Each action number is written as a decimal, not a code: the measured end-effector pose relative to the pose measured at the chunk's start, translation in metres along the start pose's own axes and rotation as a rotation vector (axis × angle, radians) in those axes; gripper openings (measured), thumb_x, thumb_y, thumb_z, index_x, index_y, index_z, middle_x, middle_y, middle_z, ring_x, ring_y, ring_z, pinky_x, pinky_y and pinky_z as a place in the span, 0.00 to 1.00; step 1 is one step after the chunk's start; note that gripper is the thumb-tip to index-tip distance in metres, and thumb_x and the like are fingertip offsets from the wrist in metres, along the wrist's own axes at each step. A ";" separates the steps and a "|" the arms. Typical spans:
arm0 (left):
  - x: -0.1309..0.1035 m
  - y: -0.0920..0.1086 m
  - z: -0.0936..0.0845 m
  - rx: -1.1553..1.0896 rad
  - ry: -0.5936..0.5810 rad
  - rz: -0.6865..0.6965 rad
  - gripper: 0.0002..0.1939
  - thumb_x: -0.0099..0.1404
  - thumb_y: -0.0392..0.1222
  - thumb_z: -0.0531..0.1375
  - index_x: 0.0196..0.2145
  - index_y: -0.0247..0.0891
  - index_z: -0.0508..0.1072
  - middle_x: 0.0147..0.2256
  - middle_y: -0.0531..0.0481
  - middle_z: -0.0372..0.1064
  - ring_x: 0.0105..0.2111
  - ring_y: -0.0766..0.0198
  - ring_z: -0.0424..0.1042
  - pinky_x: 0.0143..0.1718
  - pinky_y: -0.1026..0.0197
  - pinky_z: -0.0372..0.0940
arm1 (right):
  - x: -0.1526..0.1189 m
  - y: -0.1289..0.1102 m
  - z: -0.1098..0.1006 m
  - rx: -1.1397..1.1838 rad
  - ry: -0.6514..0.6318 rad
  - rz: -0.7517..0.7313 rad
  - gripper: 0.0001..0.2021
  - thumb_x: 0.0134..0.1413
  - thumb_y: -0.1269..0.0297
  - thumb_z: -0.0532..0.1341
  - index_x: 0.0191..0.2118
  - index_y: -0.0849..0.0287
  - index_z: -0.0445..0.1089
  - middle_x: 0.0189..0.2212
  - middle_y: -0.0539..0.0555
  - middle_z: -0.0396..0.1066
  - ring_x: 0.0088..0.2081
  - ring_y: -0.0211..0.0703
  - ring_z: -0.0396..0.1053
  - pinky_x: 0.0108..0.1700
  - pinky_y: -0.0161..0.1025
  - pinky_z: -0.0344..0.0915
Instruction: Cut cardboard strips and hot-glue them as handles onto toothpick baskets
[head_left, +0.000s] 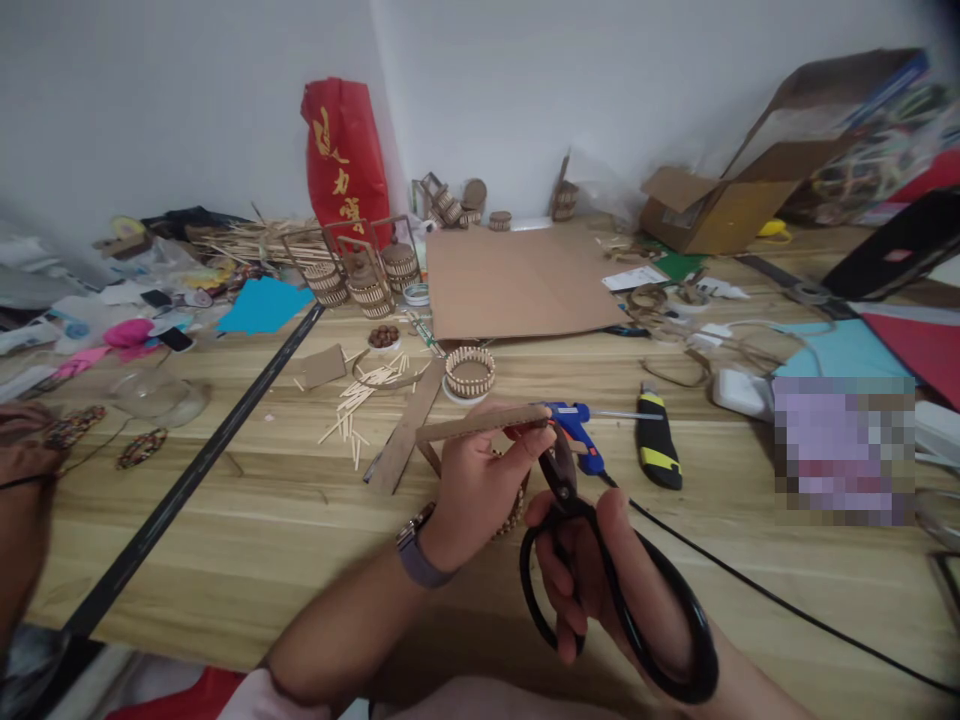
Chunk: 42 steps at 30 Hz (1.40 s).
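Observation:
My left hand (480, 490) is closed on a bent cardboard strip (465, 425), pinching its right end between thumb and fingers. Black-handled scissors (564, 490) are in my right hand (600, 570), with fingers through the loops. Their blades meet the strip's end by my left fingertips; whether they are closed on it I cannot tell. Beneath my left hand, a round beaded-looking piece (514, 515) is mostly hidden. Just behind the blades lies a blue glue gun (589, 455). A small ring-shaped basket of short sticks (470, 372) stands beyond my left hand.
Loose sticks (375, 395) and a flat cardboard strip (409, 430) lie left of centre. A utility knife (658, 440) rests at right. Behind are a cardboard sheet (517, 285) and small lidded baskets (370, 290). Another person's arm (22, 500) reaches in at far left, beyond a long black strip (202, 470).

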<state>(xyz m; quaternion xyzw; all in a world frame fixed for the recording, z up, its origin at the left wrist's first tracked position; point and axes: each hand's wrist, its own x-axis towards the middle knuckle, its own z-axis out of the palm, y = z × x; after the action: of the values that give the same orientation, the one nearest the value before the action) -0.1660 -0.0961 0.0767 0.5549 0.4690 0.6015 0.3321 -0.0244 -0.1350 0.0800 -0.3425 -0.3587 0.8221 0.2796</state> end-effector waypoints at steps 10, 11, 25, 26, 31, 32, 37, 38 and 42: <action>0.013 -0.006 -0.015 0.002 0.134 0.020 0.10 0.64 0.49 0.68 0.39 0.43 0.82 0.37 0.49 0.77 0.40 0.61 0.73 0.50 0.57 0.68 | -0.021 0.006 -0.069 -0.837 0.392 -0.299 0.20 0.56 0.41 0.61 0.36 0.54 0.68 0.24 0.52 0.71 0.23 0.41 0.67 0.25 0.37 0.65; 0.014 -0.006 -0.015 0.003 0.125 0.018 0.10 0.64 0.49 0.68 0.39 0.43 0.82 0.37 0.49 0.76 0.40 0.61 0.73 0.49 0.57 0.68 | -0.020 0.003 -0.081 -0.915 0.496 -0.397 0.17 0.56 0.44 0.61 0.39 0.53 0.69 0.28 0.54 0.74 0.26 0.45 0.71 0.28 0.39 0.67; 0.008 0.002 -0.008 -0.014 0.018 -0.016 0.08 0.65 0.46 0.66 0.40 0.41 0.82 0.38 0.48 0.76 0.39 0.61 0.73 0.43 0.59 0.70 | 0.031 -0.025 -0.116 -1.331 0.521 -0.462 0.09 0.50 0.64 0.57 0.40 0.49 0.65 0.26 0.53 0.76 0.28 0.53 0.75 0.31 0.43 0.66; 0.008 0.002 -0.008 -0.017 0.013 -0.020 0.09 0.65 0.46 0.66 0.40 0.41 0.82 0.38 0.48 0.77 0.40 0.60 0.73 0.43 0.59 0.70 | 0.031 -0.026 -0.116 -1.312 0.516 -0.450 0.09 0.50 0.64 0.58 0.39 0.49 0.65 0.26 0.53 0.76 0.27 0.52 0.75 0.31 0.43 0.66; 0.006 0.002 -0.006 -0.009 0.006 -0.023 0.10 0.65 0.47 0.66 0.40 0.40 0.82 0.38 0.47 0.78 0.40 0.60 0.74 0.43 0.59 0.71 | 0.027 -0.029 -0.094 -0.996 0.527 -0.558 0.11 0.55 0.53 0.63 0.41 0.51 0.64 0.36 0.57 0.79 0.34 0.50 0.75 0.38 0.45 0.69; 0.006 0.002 -0.006 -0.003 0.003 -0.021 0.10 0.65 0.47 0.66 0.40 0.40 0.82 0.38 0.47 0.78 0.40 0.59 0.74 0.43 0.59 0.71 | 0.026 -0.029 -0.085 -0.929 0.516 -0.596 0.14 0.56 0.52 0.64 0.41 0.51 0.64 0.39 0.58 0.79 0.35 0.48 0.74 0.39 0.44 0.69; 0.004 0.007 -0.005 0.052 -0.001 -0.024 0.08 0.66 0.47 0.66 0.38 0.41 0.82 0.37 0.48 0.79 0.40 0.58 0.76 0.44 0.58 0.72 | 0.026 -0.031 -0.041 -0.770 0.391 -0.643 0.21 0.48 0.49 0.72 0.42 0.52 0.66 0.34 0.52 0.76 0.25 0.38 0.62 0.30 0.39 0.62; 0.004 0.008 -0.005 0.055 -0.002 -0.030 0.08 0.66 0.46 0.66 0.38 0.41 0.82 0.37 0.49 0.79 0.40 0.58 0.76 0.44 0.58 0.72 | 0.028 -0.032 -0.036 -0.753 0.392 -0.653 0.20 0.48 0.49 0.72 0.41 0.52 0.67 0.31 0.50 0.74 0.24 0.38 0.61 0.28 0.38 0.60; 0.003 0.010 -0.004 0.027 -0.021 -0.045 0.07 0.66 0.45 0.66 0.38 0.42 0.83 0.37 0.50 0.81 0.39 0.59 0.77 0.44 0.58 0.72 | 0.035 -0.035 -0.026 -0.718 0.422 -0.687 0.20 0.48 0.49 0.72 0.38 0.52 0.65 0.24 0.44 0.64 0.22 0.36 0.57 0.26 0.36 0.57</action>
<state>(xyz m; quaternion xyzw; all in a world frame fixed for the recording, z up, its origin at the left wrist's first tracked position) -0.1691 -0.0977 0.0876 0.5551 0.4857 0.5816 0.3431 -0.0185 -0.0799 0.0813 -0.4373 -0.6446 0.4220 0.4639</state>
